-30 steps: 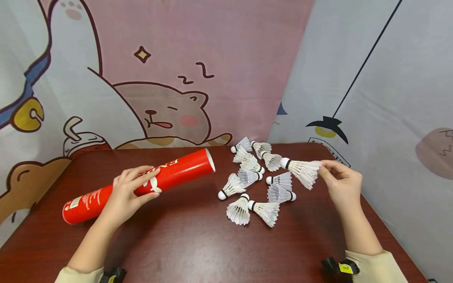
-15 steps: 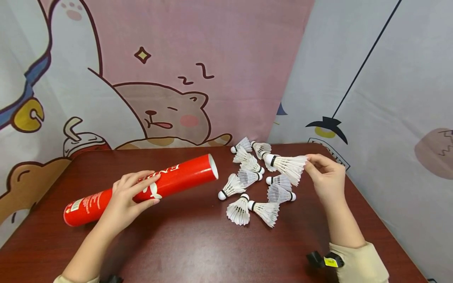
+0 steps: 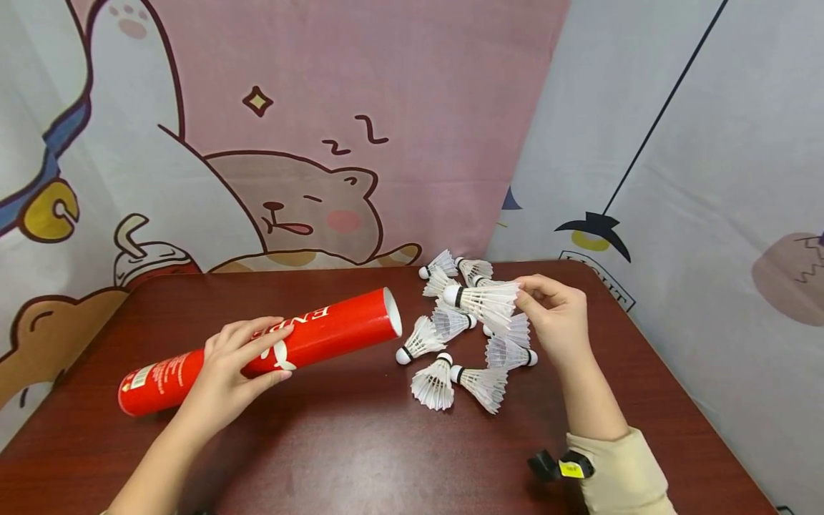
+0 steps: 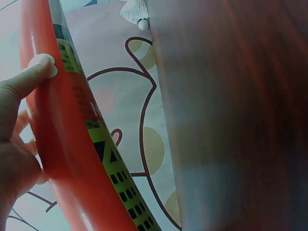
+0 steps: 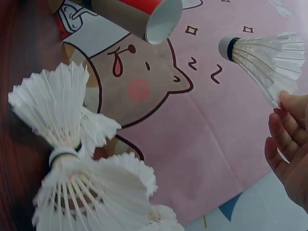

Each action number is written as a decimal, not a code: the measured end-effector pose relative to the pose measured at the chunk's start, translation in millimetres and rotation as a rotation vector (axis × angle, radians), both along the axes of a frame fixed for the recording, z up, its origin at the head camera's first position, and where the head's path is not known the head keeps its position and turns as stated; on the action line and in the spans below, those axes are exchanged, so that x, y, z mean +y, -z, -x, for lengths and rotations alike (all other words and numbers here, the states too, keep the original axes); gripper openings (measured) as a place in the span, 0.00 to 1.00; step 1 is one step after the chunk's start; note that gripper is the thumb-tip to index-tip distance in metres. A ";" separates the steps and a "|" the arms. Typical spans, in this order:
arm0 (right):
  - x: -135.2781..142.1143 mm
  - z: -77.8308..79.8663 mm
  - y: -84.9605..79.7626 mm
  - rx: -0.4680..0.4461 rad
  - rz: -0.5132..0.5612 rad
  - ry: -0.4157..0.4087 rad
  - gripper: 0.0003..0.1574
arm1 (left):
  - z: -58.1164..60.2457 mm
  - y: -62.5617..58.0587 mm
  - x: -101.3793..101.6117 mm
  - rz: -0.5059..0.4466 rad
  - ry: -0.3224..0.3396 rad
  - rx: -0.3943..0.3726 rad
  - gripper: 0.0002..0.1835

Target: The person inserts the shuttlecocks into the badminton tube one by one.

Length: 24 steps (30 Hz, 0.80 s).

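My left hand [image 3: 234,365] grips a red shuttlecock tube [image 3: 341,322] round its middle, its open end raised and facing right toward the shuttlecocks. In the left wrist view the thumb presses on the tube [image 4: 62,144]. My right hand [image 3: 556,315] pinches a white shuttlecock [image 3: 483,304] by the edge of its feather skirt, cork pointing left toward the tube. The right wrist view shows this held shuttlecock [image 5: 264,55] between thumb and fingertips [image 5: 285,98], with the tube's open mouth [image 5: 164,24] beyond it.
Several loose shuttlecocks lie in a cluster on the dark wooden table [image 3: 360,450], among them one at the front [image 3: 434,384] and one beside it [image 3: 483,386]. A cartoon-printed cloth [image 3: 444,129] hangs behind the table's back edge.
My right hand has carried the shuttlecock leftward, over the cluster and closer to the tube. The tube's open end has shifted slightly right and down in the left hand.
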State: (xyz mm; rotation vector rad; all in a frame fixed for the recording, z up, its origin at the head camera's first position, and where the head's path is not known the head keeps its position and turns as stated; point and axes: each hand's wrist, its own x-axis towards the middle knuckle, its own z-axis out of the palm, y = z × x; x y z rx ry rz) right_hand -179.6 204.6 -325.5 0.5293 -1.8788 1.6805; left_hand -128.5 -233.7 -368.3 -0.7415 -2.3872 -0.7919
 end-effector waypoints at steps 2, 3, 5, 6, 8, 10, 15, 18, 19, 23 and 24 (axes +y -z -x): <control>-5.1 1.3 -0.2 -0.010 0.009 -0.028 0.18 | -0.4 -0.4 0.6 -0.004 0.002 0.001 0.39; -7.6 1.9 -0.2 -0.016 0.012 -0.039 0.18 | -0.6 -0.6 0.9 -0.005 0.002 0.001 0.39; -12.6 3.2 0.0 -0.030 0.014 -0.057 0.18 | -0.9 -1.0 1.4 -0.009 0.003 0.003 0.40; -14.9 3.8 0.3 -0.037 0.012 -0.062 0.18 | -1.0 -1.2 1.6 -0.010 0.004 0.005 0.40; -19.2 5.1 1.6 -0.050 0.008 -0.070 0.18 | -1.5 -1.3 2.0 -0.011 0.007 0.010 0.39; -23.2 6.4 3.6 -0.064 0.004 -0.076 0.18 | -1.9 -1.3 2.4 -0.011 0.011 0.014 0.39; -32.0 9.4 9.6 -0.097 0.005 -0.087 0.18 | -3.5 -1.8 3.8 -0.014 0.019 0.014 0.39; -38.0 10.1 11.6 -0.103 -0.016 -0.093 0.11 | -4.3 -2.2 4.6 -0.020 0.022 0.017 0.39; -40.0 10.4 12.2 -0.101 -0.025 -0.095 0.08 | -4.4 -2.4 4.9 -0.022 0.024 0.019 0.39; -46.3 12.3 16.4 -0.103 -0.056 -0.113 0.03 | -4.4 -2.6 6.4 -0.025 0.032 0.026 0.39; -47.7 12.7 17.4 -0.108 -0.064 -0.115 0.03 | -4.4 -2.7 6.7 -0.024 0.032 0.025 0.39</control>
